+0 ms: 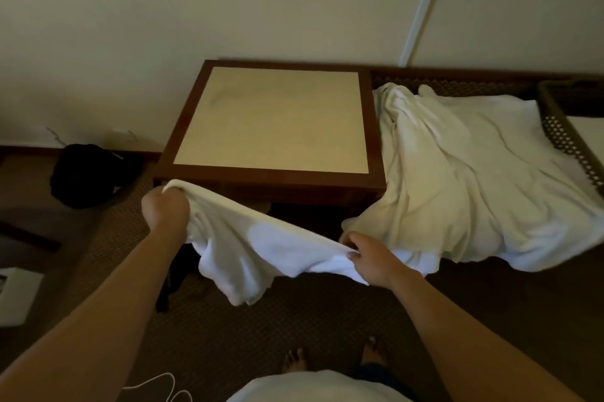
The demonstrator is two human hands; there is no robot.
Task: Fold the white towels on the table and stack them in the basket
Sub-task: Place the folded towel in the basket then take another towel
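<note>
Towel in front of table, each end in a fisted grip: left hand, right hand.

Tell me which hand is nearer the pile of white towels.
Right. The right hand pinches the held towel just beside the pile of white towels; the left hand grips its far corner, across the table.

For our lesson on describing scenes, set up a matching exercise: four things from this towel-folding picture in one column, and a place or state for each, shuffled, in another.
Things
1. held towel
2. table
3. towel pile
4. basket

Places or states
A. at the far right edge, brown lattice wall
B. stretched between left hand and right hand
C. light top bare, dark wooden frame
D. lying crumpled to the right of the table

Pairs: 1-B, 2-C, 3-D, 4-A
</note>
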